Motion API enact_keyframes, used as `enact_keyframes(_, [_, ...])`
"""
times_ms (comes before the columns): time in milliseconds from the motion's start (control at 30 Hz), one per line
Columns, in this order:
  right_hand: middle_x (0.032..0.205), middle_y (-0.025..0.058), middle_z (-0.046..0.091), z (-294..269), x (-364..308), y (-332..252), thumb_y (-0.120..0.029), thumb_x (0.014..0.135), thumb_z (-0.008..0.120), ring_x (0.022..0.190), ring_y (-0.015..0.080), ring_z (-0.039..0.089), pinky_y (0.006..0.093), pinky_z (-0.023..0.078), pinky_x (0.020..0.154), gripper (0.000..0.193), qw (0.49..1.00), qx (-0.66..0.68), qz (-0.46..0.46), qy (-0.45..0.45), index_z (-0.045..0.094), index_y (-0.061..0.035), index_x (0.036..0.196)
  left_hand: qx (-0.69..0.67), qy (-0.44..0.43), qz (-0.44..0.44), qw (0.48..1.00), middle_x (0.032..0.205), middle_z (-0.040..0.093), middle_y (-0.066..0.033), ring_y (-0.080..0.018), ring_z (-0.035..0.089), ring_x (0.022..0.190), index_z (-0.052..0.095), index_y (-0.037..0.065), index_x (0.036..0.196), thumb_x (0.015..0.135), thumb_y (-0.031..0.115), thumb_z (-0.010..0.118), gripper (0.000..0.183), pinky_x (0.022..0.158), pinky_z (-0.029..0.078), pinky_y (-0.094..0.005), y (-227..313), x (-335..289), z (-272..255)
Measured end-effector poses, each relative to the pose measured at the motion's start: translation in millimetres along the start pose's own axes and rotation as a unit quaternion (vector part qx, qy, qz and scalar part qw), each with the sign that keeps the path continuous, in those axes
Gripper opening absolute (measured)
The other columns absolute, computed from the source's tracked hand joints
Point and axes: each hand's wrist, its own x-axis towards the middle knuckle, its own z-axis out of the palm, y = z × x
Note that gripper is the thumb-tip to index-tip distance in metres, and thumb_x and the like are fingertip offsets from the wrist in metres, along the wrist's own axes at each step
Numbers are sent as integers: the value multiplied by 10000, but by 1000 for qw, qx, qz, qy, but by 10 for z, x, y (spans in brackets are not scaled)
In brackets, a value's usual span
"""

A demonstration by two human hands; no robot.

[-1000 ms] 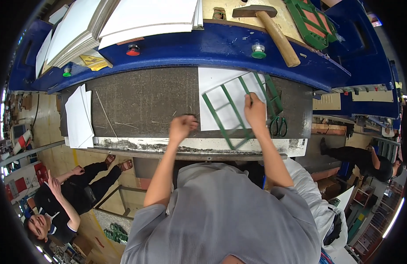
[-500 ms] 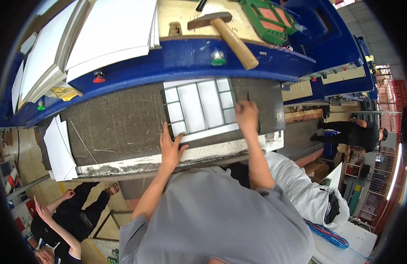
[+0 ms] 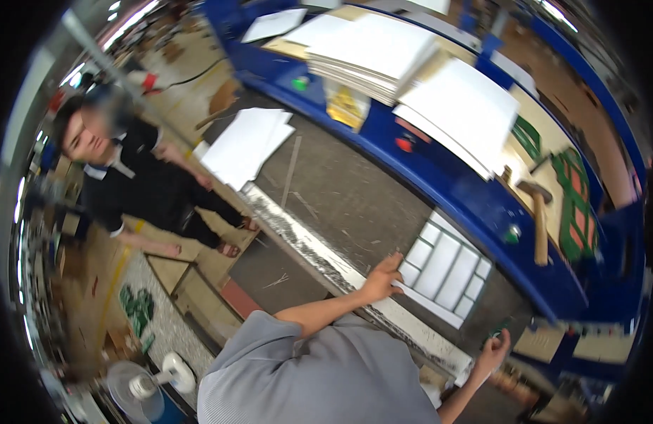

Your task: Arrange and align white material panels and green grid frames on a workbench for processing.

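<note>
1. Left hand [image 3: 383, 279] flat on the near edge of the white sheet [image 3: 445, 266], fingers spread and open, gripping nothing.
2. White sheet lying on the dark grey bed [image 3: 340, 201], scored into a grid of rectangular panels, just beside the blue machine frame [image 3: 439, 180] on its far side.
3. Right hand [image 3: 495, 351] raised off the bed to the right of the sheet, well apart from it, fingers curled loosely; too blurred to tell whether anything is held.
4. Pale worn strip [image 3: 319, 247] running along the bed's near edge, touching the left hand's wrist side.
5. Loose stack of white sheets [image 3: 245, 145] at the far left end of the bed, well apart from both hands.
6. Tall paper stacks [image 3: 383, 49] on the surface beyond the blue frame, with another white stack [image 3: 461, 106] beside them.
7. Hammer [image 3: 538, 219] with wooden handle lying beyond the frame, near a green and red die board [image 3: 574, 205].
8. Green button [image 3: 512, 233] and red button [image 3: 404, 143] on the frame's front face.
9. Another person [image 3: 139, 184] in a black shirt seated low on the floor to the left, well apart from the bed.
10. White fan [image 3: 153, 385] on the floor at the lower left.
</note>
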Motion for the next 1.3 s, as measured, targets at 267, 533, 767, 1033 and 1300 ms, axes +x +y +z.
enact_keyframes(267, [1225,94,536,-83,1592,-2336,-40,934,529,1090,137,513,252,370,951,411,963,-110,-227,-94,440,10,1333,-12,46,-21,999,1397,431,-250,-313,368,1354,621,52,736,627,213,805,268,1128,291,-413,14,-107,157])
enact_keyframes(533, [915,181,649,551,2689,-2962,-191,853,646,818,310,638,370,488,749,301,832,-374,-404,-69,596,-21,1096,-37,72,-2,997,1356,495,-212,-340,443,1292,653,73,709,577,187,821,242,1089,341,-446,-50,-62,261])
enact_keyframes(767, [760,75,616,525,828,-2506,-53,900,573,710,125,578,256,450,656,87,917,49,-396,-23,620,15,871,-7,67,-36,997,1319,493,-265,-343,454,1289,676,61,708,595,211,840,250,1086,341,-439,-100,-66,102])
enact_keyframes(1033, [705,153,646,709,367,62,-342,898,606,686,333,647,416,495,638,460,964,-243,-16,-110,530,-37,1234,9,30,-27,999,1290,502,-289,-338,467,1279,684,37,704,603,169,836,226,1083,337,-421,-10,78,91])
enact_keyframes(1300, [716,255,625,855,498,389,-219,895,556,737,451,618,535,487,681,349,925,-312,-150,-155,517,-23,1182,49,11,-19,999,1305,507,-265,-323,450,1301,709,42,720,614,175,836,212,1068,339,-416,46,60,8])
